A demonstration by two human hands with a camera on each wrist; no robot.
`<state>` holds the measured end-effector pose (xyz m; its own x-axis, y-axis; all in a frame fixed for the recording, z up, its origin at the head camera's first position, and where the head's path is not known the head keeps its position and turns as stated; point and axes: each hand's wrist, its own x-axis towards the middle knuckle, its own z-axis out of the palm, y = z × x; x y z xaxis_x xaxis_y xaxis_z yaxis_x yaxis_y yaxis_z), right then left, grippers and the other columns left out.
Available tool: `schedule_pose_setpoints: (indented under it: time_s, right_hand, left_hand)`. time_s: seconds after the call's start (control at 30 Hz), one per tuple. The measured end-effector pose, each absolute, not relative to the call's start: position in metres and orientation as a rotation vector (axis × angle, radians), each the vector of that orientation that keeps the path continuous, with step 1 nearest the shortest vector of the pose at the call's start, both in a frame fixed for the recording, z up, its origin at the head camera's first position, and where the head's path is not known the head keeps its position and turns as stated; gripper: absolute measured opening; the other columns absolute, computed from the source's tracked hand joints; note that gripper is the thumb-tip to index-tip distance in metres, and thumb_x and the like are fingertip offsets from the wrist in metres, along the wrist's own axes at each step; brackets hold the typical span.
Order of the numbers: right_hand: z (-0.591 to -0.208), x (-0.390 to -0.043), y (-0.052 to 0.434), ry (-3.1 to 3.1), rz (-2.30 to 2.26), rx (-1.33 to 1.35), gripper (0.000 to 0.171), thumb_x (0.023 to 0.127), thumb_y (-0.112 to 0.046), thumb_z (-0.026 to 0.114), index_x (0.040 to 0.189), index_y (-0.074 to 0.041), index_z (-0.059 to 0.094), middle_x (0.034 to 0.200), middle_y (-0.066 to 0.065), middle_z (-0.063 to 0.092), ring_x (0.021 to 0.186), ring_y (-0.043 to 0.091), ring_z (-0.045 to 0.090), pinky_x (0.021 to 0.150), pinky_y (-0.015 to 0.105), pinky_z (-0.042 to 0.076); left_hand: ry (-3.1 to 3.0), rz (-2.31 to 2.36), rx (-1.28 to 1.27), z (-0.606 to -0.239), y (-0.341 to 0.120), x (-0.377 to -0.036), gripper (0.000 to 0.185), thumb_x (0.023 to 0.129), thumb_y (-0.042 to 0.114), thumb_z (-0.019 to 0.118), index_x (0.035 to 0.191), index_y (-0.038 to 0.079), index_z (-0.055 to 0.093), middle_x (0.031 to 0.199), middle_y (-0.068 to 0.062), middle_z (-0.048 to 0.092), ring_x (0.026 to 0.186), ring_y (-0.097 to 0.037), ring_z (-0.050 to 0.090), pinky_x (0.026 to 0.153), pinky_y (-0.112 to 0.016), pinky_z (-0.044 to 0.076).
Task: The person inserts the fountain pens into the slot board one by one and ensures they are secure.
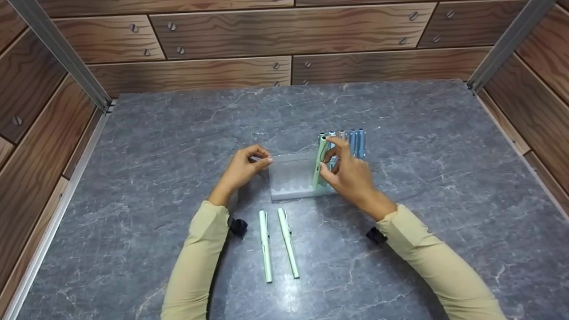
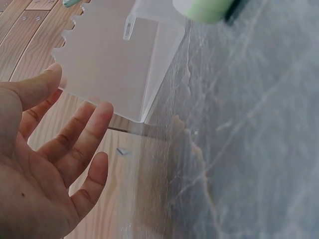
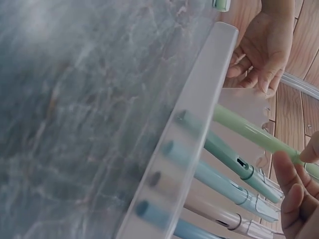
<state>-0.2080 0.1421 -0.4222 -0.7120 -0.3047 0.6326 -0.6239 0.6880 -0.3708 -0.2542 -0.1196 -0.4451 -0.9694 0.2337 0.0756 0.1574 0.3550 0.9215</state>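
Observation:
A frosted clear pen stand (image 1: 289,173) with a notched top edge stands mid-table. My left hand (image 1: 244,169) pinches its upper left corner between thumb and finger; in the left wrist view the other fingers spread beside the panel (image 2: 109,50). With thumb and fingertips, my right hand (image 1: 353,175) holds a light green pen (image 1: 318,155) near its upper part, its lower end at the stand's base ledge. Beside it in the stand lean a teal pen (image 3: 227,154), a light blue pen (image 3: 219,181), a beige pen (image 3: 214,209) and blue pens (image 1: 361,142), partly hidden by my right hand in the head view.
Two light green pens, one on the left (image 1: 265,246) and one on the right (image 1: 289,244), lie on the grey marbled table (image 1: 155,200) in front of the stand, between my forearms. Wood-patterned walls (image 1: 289,33) and metal posts (image 1: 66,53) bound the table.

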Motion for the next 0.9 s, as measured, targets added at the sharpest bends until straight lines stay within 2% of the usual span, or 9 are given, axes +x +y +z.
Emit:
schedule_pose_setpoints:
  time_s: [0.2,0.43,0.7,0.9]
  right_hand:
    - [-0.425,-0.209,0.141,-2.373,0.768,0.699,0.058,0.084,-0.005,0.067,0.131,-0.013,0.034,0.085,0.003,0.066,0.049,0.010,0.059,0.041,0.030,0.041]
    - [-0.425,-0.210,0.138,-2.416,0.729,0.674,0.056,0.085,-0.008,0.066,0.131,-0.013,0.035,0.084,0.002,0.065,0.049,0.010,0.055,0.042,0.030,0.039]
    - [-0.423,-0.212,0.134,-2.465,0.724,0.643,0.056,0.084,-0.009,0.067,0.132,-0.012,0.037,0.082,0.002,0.064,0.046,0.004,0.033,0.042,0.024,0.027]
    - [-0.420,-0.214,0.132,-2.526,0.732,0.606,0.054,0.084,-0.009,0.066,0.132,-0.010,0.040,0.082,0.003,0.063,0.048,0.005,0.033,0.043,0.025,0.027]
  left_hand:
    - [2.552,1.677,0.346,-0.445,-0.119,-0.254,0.015,0.089,0.013,0.069,0.099,0.002,0.067,0.098,-0.014,0.070,0.075,-0.014,0.065,0.066,-0.020,0.049]
    - [2.563,1.677,0.344,-0.446,-0.120,-0.255,0.015,0.088,0.012,0.069,0.098,0.001,0.067,0.096,-0.014,0.070,0.070,-0.007,0.059,0.066,-0.019,0.048]
    - [2.569,1.671,0.342,-0.445,-0.120,-0.254,0.015,0.089,0.013,0.068,0.099,0.002,0.067,0.097,-0.014,0.069,0.070,-0.008,0.058,0.066,-0.020,0.047]
    - [2.582,1.662,0.350,-0.445,-0.120,-0.253,0.016,0.088,0.014,0.069,0.099,0.002,0.067,0.097,-0.013,0.069,0.071,-0.007,0.058,0.067,-0.020,0.047]
